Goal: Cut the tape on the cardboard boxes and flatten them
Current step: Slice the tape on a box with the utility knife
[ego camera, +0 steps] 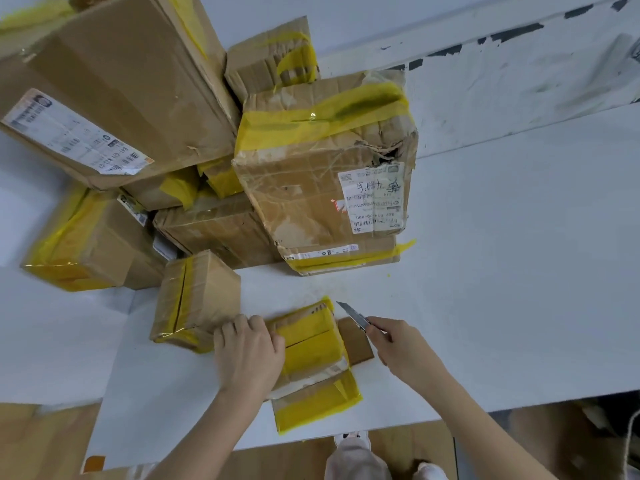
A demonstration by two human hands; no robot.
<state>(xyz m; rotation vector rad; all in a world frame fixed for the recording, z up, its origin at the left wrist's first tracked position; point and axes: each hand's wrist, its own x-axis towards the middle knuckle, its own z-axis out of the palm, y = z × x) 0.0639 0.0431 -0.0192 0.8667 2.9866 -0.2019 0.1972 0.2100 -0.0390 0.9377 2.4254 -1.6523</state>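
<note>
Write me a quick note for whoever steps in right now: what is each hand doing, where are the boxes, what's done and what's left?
Left hand: rests on the small box at the table's near edge, fingers curled over its left side.
Right hand: grips the utility knife, blade out, tip raised just beyond the box, not touching it.
Done: this box looks partly opened, a flap lying flat toward the person.
Left: flatten it, then another small box beside it and the taped pile behind.
</note>
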